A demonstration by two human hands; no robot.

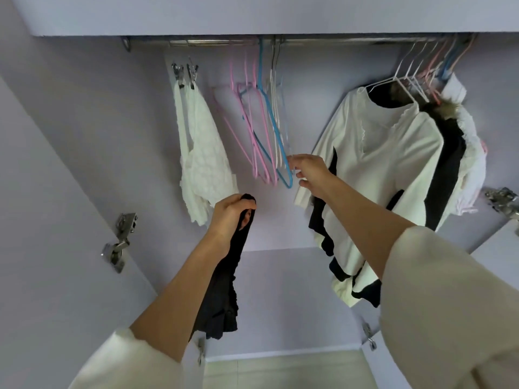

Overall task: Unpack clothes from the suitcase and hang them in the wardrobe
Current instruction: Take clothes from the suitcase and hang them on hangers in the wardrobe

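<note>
My left hand grips the top of a black ruffled garment, which hangs down along my forearm inside the open wardrobe. My right hand reaches up to the bunch of empty hangers on the steel rail and pinches the lower end of a pale, thin hanger, right beside the blue hanger. Pink hangers hang just to the left of them. The suitcase is out of view.
A white textured garment hangs from metal clips at the left. A cream and black top and several more clothes on hangers fill the right end of the rail. Door hinges stick out at both wardrobe sides.
</note>
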